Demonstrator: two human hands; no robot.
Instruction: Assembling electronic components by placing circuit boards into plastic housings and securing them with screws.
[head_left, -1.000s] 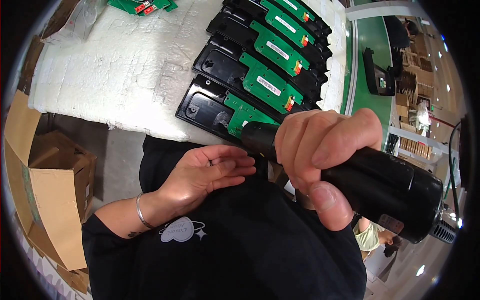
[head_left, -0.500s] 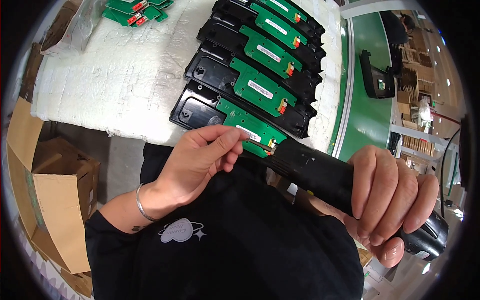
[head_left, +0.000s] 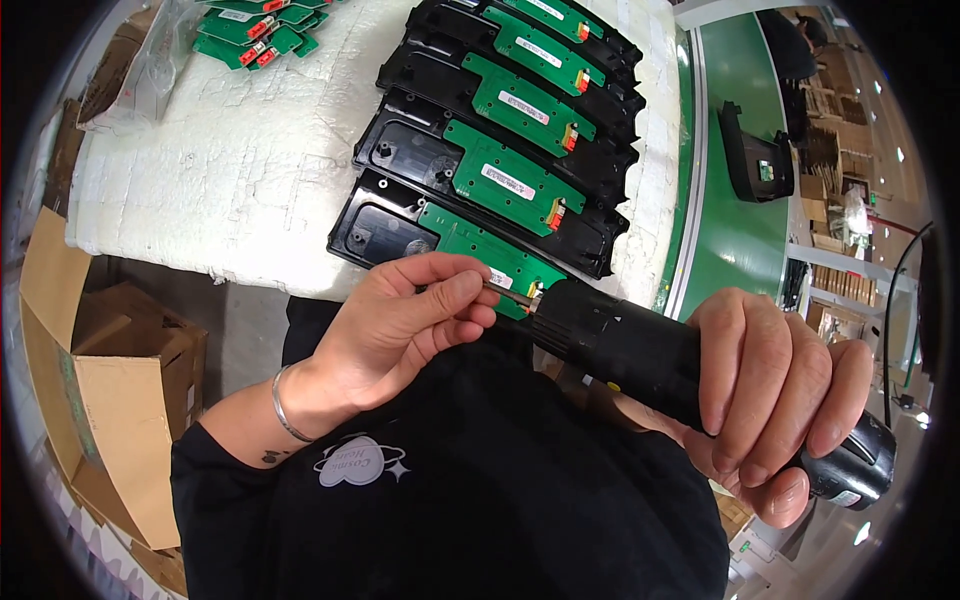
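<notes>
My right hand wraps round a black electric screwdriver, held slanting with its tip toward the left. From its nose runs a thin metal bit, whose end my left hand pinches between thumb and forefinger. Whether a screw sits at that end is hidden by the fingertips. Just beyond both hands lies the nearest black plastic housing, with a green circuit board in it, partly covered by my fingers and the tool. Several similar housings with boards, each with a white label and a red connector, line up behind it.
The housings rest on a white foam slab. Loose green boards are heaped at its far left, beside a clear plastic bag. A cardboard box stands at lower left. On the green worktable at right lies another black housing.
The foam slab and housings appear slightly lower and farther left in view. Both hands keep their hold, with the screwdriver shifted a little to the left.
</notes>
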